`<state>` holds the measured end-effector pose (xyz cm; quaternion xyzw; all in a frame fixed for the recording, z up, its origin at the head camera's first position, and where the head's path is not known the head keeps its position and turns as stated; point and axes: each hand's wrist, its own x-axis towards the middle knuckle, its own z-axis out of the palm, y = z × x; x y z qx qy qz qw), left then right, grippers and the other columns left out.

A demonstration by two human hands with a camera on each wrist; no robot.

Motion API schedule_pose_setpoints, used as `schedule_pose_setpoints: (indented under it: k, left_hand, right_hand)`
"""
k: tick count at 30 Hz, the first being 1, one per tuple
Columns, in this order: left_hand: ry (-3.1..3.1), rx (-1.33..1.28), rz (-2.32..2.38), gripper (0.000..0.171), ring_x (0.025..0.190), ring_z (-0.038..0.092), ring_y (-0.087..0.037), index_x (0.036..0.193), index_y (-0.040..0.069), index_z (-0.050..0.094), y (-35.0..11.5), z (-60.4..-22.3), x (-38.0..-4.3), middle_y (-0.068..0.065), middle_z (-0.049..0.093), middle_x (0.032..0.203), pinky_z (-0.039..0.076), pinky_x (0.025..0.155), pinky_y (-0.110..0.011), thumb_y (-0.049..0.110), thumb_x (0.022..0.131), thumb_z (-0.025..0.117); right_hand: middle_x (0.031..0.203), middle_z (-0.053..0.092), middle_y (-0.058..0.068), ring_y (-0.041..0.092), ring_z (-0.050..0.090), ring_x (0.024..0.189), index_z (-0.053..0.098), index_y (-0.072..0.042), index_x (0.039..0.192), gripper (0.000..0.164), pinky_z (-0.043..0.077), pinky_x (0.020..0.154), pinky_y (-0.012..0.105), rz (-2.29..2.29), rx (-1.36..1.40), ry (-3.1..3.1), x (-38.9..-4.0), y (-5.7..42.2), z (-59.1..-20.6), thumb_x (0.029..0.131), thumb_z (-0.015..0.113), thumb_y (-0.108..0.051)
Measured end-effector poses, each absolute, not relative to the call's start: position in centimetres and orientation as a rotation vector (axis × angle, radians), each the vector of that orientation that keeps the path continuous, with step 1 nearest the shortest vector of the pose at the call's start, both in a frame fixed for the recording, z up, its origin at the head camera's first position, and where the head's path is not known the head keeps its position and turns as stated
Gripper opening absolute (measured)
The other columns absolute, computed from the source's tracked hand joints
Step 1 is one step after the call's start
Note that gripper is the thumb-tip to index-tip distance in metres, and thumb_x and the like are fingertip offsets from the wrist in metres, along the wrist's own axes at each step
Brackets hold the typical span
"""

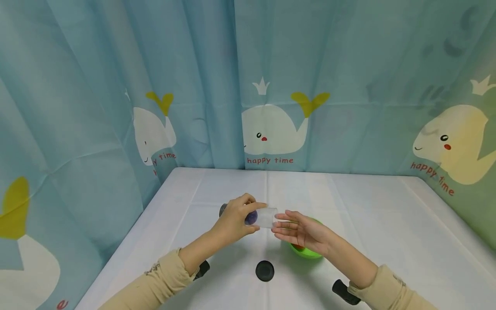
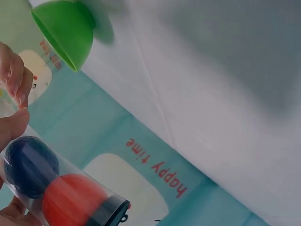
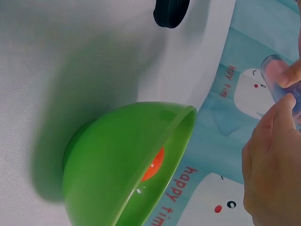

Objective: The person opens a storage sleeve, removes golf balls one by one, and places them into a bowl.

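Note:
My left hand [image 1: 234,219] grips a clear plastic tube [image 1: 267,217], held sideways above the table. Inside it a dark blue ball [image 2: 30,167] and a red ball [image 2: 75,202] sit side by side, the red one toward the end with the black base [image 2: 113,212]. At the tube's other end is my right hand [image 1: 306,232], fingers extended and fingertips right by the rim. Below and behind the right hand stands a green bowl [image 1: 310,254], with an orange-red ball [image 3: 155,165] inside. The right forearm and hand partly hide the bowl in the head view.
A round black lid [image 1: 265,271] lies on the white table [image 1: 232,284] in front of the bowl. Blue curtains [image 1: 209,77] with printed whales surround the table at the back and sides. Black devices [image 1: 346,292] show beside both sleeves.

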<state>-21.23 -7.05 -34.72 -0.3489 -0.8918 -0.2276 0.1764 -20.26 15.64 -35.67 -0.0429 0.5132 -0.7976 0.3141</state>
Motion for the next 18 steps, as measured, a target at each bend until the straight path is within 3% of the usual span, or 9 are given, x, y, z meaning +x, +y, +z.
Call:
schedule_pose_setpoints:
  k: [8, 18]
  left_hand:
    - [-2.5, -1.01, -0.556, 0.054, 0.09, 0.057, -0.02, 0.115, 0.018, 0.066, -6.83, -34.64, -21.19, -0.003, 0.057, 0.1, 0.048, 0.082, -0.043, 0.009, 0.066, 0.085]
    - [-2.492, -1.029, -0.396, 0.053, 0.086, 0.054, -0.019, 0.117, 0.019, 0.066, -6.98, -34.11, -21.47, -0.001, 0.056, 0.099, 0.046, 0.077, -0.037, 0.011, 0.068, 0.084]
  right_hand:
    - [0.106, 0.06, 0.009, 0.018, 0.065, 0.099, 0.032, 0.011, 0.134, 0.05, 0.051, 0.093, 0.029, -2.111, -0.108, 1.337, -20.28, 15.4, -35.76, 0.102, 0.042, -0.026]
    - [0.104, 0.064, 0.01, 0.019, 0.066, 0.1, 0.058, 0.0, 0.107, 0.027, 0.051, 0.093, 0.028, -2.136, -0.115, 1.256, -20.41, 15.42, -35.6, 0.102, 0.04, -0.02]
